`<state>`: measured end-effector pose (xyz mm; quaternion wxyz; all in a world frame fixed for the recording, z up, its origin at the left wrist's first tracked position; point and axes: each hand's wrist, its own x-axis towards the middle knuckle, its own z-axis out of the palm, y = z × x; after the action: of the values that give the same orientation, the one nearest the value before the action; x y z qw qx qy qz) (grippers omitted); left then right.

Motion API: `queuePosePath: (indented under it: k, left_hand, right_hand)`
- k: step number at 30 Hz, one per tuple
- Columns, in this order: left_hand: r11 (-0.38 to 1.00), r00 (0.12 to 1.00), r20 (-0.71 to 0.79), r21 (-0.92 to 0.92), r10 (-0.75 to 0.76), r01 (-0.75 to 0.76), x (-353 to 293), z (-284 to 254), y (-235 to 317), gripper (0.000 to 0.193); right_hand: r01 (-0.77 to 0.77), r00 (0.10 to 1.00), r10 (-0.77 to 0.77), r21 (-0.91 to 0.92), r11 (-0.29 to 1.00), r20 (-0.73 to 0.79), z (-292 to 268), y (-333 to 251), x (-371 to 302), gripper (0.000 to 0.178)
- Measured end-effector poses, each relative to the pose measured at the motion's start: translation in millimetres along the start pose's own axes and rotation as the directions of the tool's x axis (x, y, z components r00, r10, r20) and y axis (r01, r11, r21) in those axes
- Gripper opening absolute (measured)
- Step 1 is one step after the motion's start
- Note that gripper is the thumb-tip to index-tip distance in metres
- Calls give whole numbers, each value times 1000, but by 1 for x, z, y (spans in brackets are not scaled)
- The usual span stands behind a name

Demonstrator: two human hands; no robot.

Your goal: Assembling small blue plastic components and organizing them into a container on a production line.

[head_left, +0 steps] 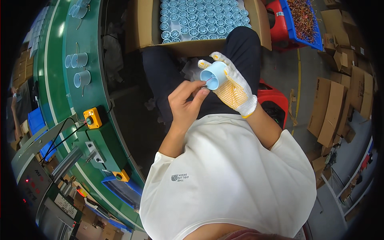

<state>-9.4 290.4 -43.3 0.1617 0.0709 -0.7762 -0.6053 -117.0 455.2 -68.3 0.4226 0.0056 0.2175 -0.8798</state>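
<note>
over the lap, the gloved right hand (233, 86) grips a blue cup (213, 75) sideways; the bare left hand (187, 103) pinches a thin wire (205, 82) at its mouth.

open air above the lap, between the bare left hand (186, 105) and the white yellow-dotted gloved right hand (233, 89), narrowed by the pale blue plastic cylinder (215, 75) gripped there. straight ahead, blocked by the large brown cardboard box (146, 24) packed tight with rows of pale blue round caps (202, 18), its near wall touching the knees. to the left, hemmed by the curved green conveyor belt (60, 48) carrying pale blue open cylinders (82, 78), with a yellow square button box (93, 118) at its edge. to the right, a red plastic stool (274, 98) just beside the thigh; beyond it bare grey floor, then flattened brown cardboard sheets (330, 106).
</note>
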Motion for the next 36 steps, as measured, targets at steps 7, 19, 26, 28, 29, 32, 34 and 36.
queuePosePath:
  k: [7,19,26,28,29,32,34,36]
  left_hand:
    - [983,989,-119,-169,-89,69,-5,11,-4,22]
    - [996,993,-121,86,4,7,6,9,1,26]
    - [965,991,-31,236,129,-118,13,4,1,22]
    - [968,990,-47,219,132,-119,14,5,2,22]
    - [972,989,-62,202,134,-119,14,5,3,21]
    - [979,989,-74,170,127,-113,14,7,4,21]
    - [977,991,-68,189,114,-99,14,5,4,22]
    - [975,993,-63,207,99,-84,15,4,5,23]
  right_hand:
    - [38,999,-37,148,988,-9,-1,9,-1,56]
    - [85,996,-81,122,989,-36,-2,12,-1,55]
    - [137,989,-127,134,981,-81,4,12,-2,55]
    - [107,993,-102,111,988,-51,2,12,-2,56]
    - [107,994,-102,112,988,-50,1,12,-1,56]
    - [55,997,-51,76,996,-51,1,10,-1,58]
    - [66,998,-66,26,997,6,-2,9,1,58]
    - [112,994,-113,-96,989,-5,1,8,0,59]
